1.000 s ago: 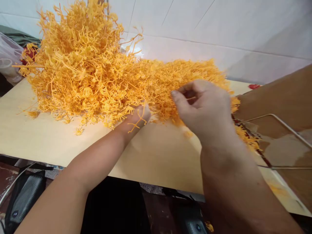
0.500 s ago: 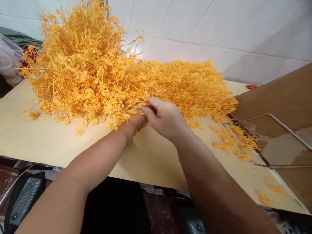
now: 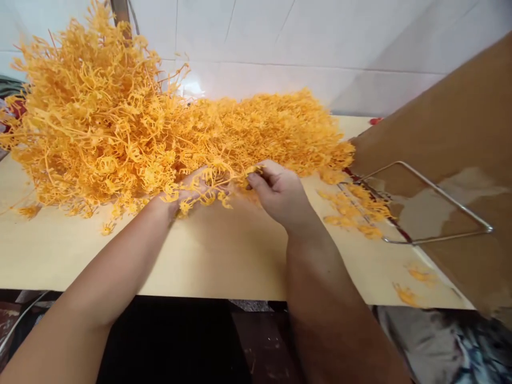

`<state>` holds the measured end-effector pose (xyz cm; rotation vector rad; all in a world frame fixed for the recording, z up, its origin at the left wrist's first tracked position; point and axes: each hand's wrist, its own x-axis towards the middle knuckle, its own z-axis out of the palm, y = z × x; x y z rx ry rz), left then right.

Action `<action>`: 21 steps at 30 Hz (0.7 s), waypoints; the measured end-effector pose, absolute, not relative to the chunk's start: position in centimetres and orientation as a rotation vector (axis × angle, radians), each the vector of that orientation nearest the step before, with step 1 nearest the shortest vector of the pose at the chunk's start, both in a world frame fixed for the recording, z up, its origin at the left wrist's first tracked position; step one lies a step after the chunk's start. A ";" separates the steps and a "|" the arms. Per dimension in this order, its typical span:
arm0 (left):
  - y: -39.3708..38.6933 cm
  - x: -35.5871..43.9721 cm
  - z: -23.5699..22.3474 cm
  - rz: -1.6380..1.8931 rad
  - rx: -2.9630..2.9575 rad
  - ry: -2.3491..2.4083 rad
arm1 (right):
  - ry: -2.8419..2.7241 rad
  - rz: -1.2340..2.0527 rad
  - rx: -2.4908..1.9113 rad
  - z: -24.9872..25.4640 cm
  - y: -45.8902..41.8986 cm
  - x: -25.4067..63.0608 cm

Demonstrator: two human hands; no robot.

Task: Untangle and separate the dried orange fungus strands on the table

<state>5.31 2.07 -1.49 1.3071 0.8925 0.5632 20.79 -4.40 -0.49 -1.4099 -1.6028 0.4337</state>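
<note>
A branching orange sprig, like an artificial plant, stretches between my two hands over the table's middle. My right hand pinches its right end between thumb and fingers. My left hand is partly covered by the sprig's curly tips; its fingers show poorly but look closed around the stem. Just behind both hands lies a long pile of the same orange sprigs. To the left it rises into a tall, bushy heap.
The pale table runs along a white tiled wall. At the right stands a brown cardboard box with a bent metal wire frame in front of it. Loose orange pieces lie beside the wire. A small red thing lies at the back.
My left hand has come out from under my right hand and moved left, so the sprig now spans the two. The whole view has shifted to the right.
</note>
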 end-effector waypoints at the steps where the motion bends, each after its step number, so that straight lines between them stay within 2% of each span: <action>1: 2.5 5.1 -1.7 0.527 1.333 0.753 | -1.657 0.432 -1.429 -0.6 -4.4 20.8; 3: 3.1 4.7 -2.1 0.486 1.356 0.539 | -1.728 0.455 -1.464 -0.9 -4.4 20.9; 6: 3.5 4.3 -2.6 0.550 1.326 0.467 | -1.801 0.500 -1.484 -1.4 -4.2 20.9; 14: 2.5 5.4 -2.9 0.704 1.192 0.595 | -1.827 0.508 -1.532 -1.8 -4.1 19.6; 21: 2.1 6.0 -2.7 0.772 1.132 0.679 | -1.753 0.839 -1.385 -1.5 -4.5 19.5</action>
